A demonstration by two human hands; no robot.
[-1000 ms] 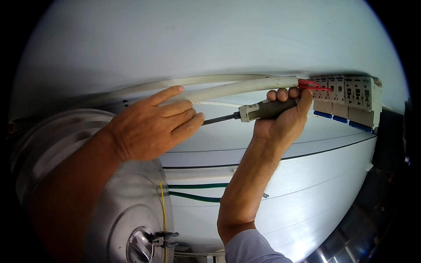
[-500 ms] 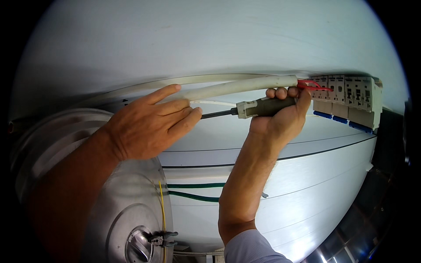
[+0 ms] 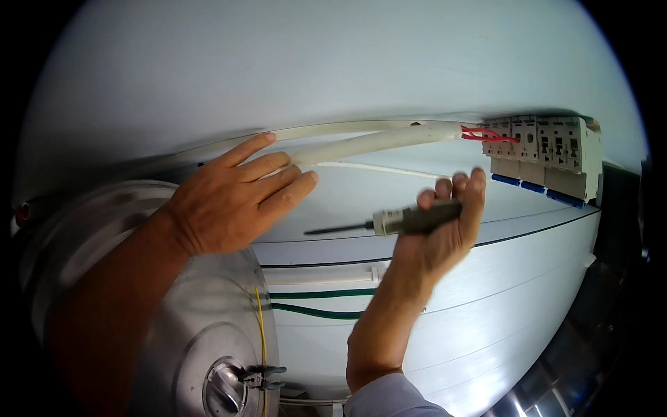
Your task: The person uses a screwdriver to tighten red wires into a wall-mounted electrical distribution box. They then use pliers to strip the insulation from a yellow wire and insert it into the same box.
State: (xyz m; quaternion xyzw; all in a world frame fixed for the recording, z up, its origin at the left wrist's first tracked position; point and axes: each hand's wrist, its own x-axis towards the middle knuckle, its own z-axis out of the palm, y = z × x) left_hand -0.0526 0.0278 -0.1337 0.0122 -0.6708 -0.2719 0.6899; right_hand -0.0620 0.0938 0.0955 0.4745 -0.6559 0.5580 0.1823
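Note:
My left hand [image 3: 233, 187] lies with its fingers spread over the left part of a thick white cable sleeve [image 3: 375, 146], touching it; the thumb is hidden. Red wires [image 3: 490, 132] come out of the sleeve's right end and run into a row of white circuit breakers [image 3: 545, 146] with blue clips below. In my right hand [image 3: 445, 243] is a screwdriver [image 3: 410, 221], gripped by its dark handle and slightly blurred. Its black shaft points left, below the sleeve and apart from it. The right fingers curl round the handle.
A round metal lid [image 3: 187, 299] stands at the lower left, with pliers [image 3: 262, 377] and a yellow wire [image 3: 260, 320] on it. Green wires [image 3: 323, 294] run along the pale panel. A thin white cable [image 3: 389, 169] passes below the sleeve.
My right hand has moved down with the screwdriver, away from the sleeve's right end and the red wires. The shaft tip has come out from behind my left fingers. The left hand has barely moved.

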